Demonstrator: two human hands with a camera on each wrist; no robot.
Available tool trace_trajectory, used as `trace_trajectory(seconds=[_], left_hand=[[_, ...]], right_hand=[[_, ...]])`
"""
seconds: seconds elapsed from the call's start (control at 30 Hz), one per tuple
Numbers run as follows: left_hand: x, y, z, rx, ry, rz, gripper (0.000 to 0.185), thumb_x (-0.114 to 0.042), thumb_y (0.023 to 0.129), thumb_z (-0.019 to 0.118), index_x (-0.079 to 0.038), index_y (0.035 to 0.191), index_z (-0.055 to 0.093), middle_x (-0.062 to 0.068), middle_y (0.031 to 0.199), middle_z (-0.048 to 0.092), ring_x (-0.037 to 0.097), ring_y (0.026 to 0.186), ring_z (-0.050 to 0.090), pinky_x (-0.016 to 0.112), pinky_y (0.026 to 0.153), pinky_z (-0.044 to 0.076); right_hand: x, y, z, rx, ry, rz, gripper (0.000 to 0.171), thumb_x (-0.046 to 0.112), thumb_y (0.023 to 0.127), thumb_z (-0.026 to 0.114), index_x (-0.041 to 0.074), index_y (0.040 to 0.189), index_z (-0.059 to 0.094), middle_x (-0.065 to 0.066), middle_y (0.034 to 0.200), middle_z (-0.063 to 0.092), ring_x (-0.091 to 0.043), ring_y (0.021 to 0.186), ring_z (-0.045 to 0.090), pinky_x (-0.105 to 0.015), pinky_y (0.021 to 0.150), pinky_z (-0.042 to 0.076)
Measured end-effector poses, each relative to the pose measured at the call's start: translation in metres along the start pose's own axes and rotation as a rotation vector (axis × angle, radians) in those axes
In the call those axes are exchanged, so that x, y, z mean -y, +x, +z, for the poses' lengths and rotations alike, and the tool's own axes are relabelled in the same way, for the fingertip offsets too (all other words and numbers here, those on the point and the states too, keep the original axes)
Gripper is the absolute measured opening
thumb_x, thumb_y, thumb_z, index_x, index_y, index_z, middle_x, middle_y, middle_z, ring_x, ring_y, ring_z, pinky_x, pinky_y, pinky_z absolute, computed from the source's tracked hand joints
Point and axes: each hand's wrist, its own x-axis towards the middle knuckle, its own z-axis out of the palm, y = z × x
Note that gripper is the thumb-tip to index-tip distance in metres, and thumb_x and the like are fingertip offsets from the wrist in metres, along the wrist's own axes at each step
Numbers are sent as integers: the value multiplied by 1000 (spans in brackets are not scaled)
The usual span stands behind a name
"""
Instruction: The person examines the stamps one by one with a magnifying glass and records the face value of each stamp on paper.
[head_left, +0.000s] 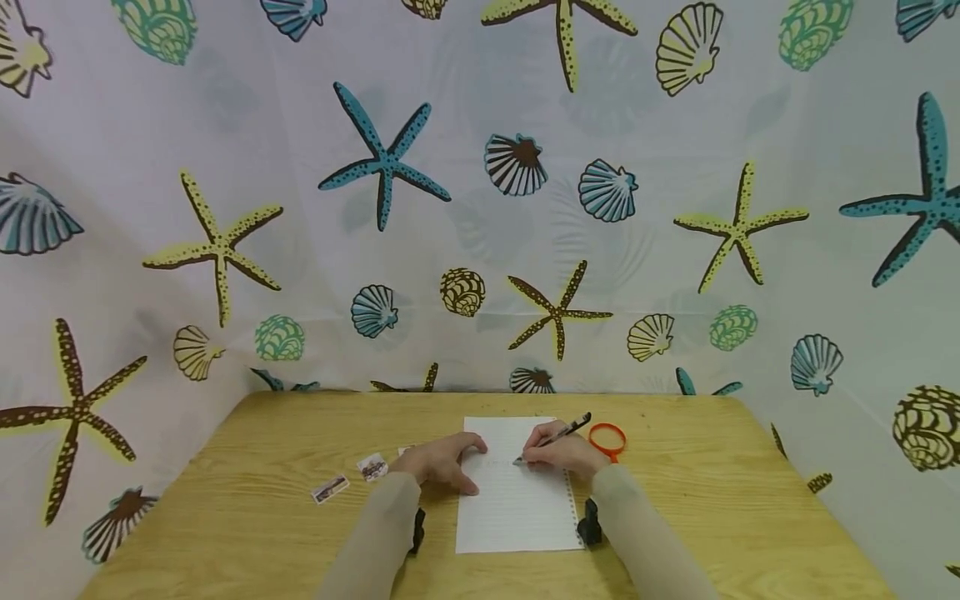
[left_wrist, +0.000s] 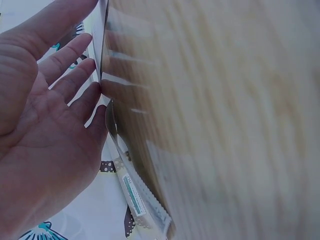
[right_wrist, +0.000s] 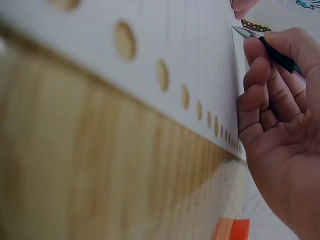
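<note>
A sheet of lined paper (head_left: 517, 521) with punched holes (right_wrist: 162, 75) down its right side lies on the wooden table. My right hand (head_left: 567, 452) pinches a pen (head_left: 573, 427) between thumb and fingers, its metal tip (right_wrist: 241, 32) down at the page. Faint marks show on the paper left of the tip. My left hand (head_left: 442, 461) rests over the sheet's left edge with fingers extended. Beside that hand lie small postage stamps (head_left: 372, 467), one partly hidden behind it. A stamp's perforated edge (left_wrist: 155, 202) curls up in the left wrist view.
An orange-red magnifying glass (head_left: 619, 432) lies right of the paper, close to my right hand. Another stamp (head_left: 330, 489) is farther left on the table (head_left: 720, 492). A curtain (head_left: 465, 233) printed with starfish and shells hangs behind the table and along both sides.
</note>
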Motion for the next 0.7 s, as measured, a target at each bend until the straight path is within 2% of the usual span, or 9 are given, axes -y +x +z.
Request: trace_trajectory(seconds=[0.2, 0.43, 0.7], left_hand=[[1, 2, 3, 4, 13, -6, 60, -25, 73, 87, -28, 125, 58, 7, 153, 40, 30, 139, 37, 56, 114, 28], [1, 1, 2, 12, 18, 2, 61, -25, 75, 86, -27, 128, 57, 8, 156, 36, 32, 143, 32, 57, 115, 26], [-1, 4, 2, 4, 19, -19, 61, -24, 75, 86, -28, 127, 56, 7, 156, 35, 32, 144, 30, 58, 116, 24]], right_hand=[[-4, 0, 0, -10, -37, 12, 10, 15, 86, 74, 7, 89, 68, -1, 82, 72, -11, 72, 61, -23, 65, 47], [-2, 0, 0, -32, -60, 38, 10, 18, 88, 72, 9, 91, 67, -1, 84, 71, -13, 74, 59, -25, 69, 46], [-5, -1, -6, -43, 43, 44, 16, 24, 92, 70, 10, 97, 66, -1, 85, 69, -13, 74, 57, -24, 67, 44]])
